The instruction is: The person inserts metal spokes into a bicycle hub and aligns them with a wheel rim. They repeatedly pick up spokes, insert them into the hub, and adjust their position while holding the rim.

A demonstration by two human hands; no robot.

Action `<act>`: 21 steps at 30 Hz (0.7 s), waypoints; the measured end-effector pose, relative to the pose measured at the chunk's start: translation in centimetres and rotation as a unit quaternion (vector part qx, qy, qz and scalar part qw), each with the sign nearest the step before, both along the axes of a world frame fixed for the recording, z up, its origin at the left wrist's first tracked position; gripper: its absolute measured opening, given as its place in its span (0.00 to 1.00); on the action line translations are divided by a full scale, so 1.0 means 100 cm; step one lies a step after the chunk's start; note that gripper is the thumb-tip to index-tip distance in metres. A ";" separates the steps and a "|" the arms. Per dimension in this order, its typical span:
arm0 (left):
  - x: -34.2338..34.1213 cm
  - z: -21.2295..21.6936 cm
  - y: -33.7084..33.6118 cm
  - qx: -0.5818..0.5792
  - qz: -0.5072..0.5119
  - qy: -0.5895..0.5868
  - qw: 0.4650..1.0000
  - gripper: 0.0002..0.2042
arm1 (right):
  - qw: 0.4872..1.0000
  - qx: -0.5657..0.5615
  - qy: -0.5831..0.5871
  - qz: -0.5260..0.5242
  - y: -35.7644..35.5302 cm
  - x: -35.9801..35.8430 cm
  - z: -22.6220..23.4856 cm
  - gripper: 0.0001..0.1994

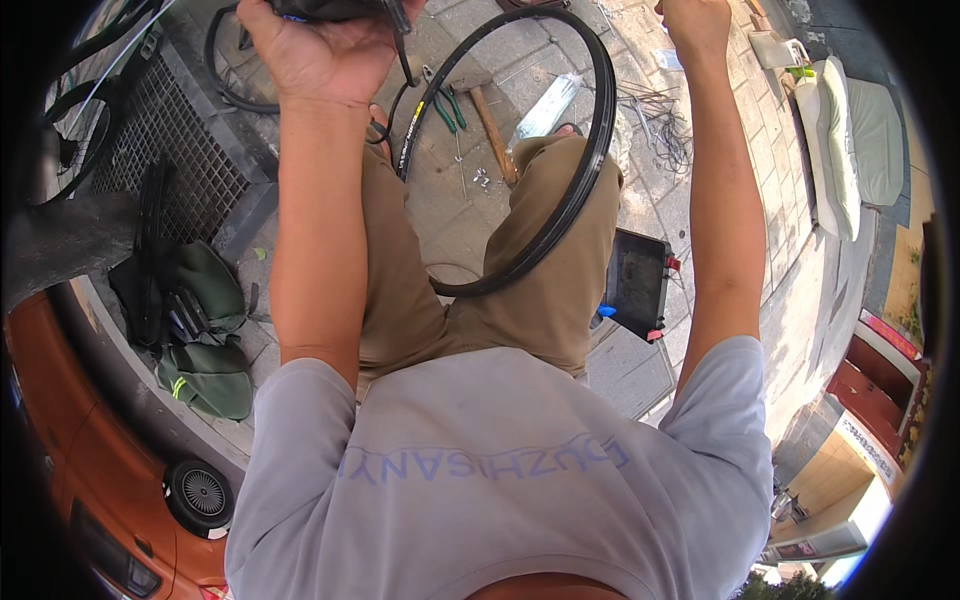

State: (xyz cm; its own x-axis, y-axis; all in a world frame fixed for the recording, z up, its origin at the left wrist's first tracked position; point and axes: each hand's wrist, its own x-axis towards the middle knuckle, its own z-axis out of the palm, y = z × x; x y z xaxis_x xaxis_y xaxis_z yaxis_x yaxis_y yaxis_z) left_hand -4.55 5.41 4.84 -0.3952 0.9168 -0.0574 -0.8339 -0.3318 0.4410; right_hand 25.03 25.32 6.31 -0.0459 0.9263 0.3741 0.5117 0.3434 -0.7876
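Observation:
At the upper edge, my left hand [330,60] is raised with its palm up, closed around a dark black object [335,8] with a strap or cord hanging from it. The picture's edge cuts this object off, so its kind is unclear. My right hand [698,28] is up at the top right, its fingers curled; what they hold, if anything, is out of sight. A black bicycle rim or tyre [597,130], without spokes, leans between my knees and lies across my right thigh. Neither hand touches it.
Between my feet lie a wooden-handled hammer [494,130], green-handled pliers [451,108] and small metal parts [481,178]. Thin metal rods [655,125] and an open black case [637,285] are at right. Green bags [205,330], a metal grating [175,130] and an orange car [90,450] stand left.

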 end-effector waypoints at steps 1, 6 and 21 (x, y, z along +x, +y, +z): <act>-0.003 0.000 0.000 -0.010 -0.010 -0.010 1.000 0.41 | 0.997 -0.076 0.002 -0.010 0.004 0.041 -0.051 0.17; -0.022 0.000 -0.008 -0.034 0.028 0.006 0.999 0.42 | 0.810 -0.411 -0.416 -0.038 -0.057 0.166 -0.237 0.23; -0.095 -0.016 0.004 -0.039 -0.091 -0.136 0.986 0.39 | 0.649 -0.673 -0.353 0.040 -0.256 0.183 -0.352 0.21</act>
State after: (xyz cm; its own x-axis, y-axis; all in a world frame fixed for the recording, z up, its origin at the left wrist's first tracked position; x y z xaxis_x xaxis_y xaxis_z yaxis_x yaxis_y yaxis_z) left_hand -14.01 5.81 3.26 -0.1848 0.9597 -0.2117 -0.9676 -0.1399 0.2103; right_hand 43.37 -0.27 -28.87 0.1673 0.3763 -0.9113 0.9310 -0.3644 0.0204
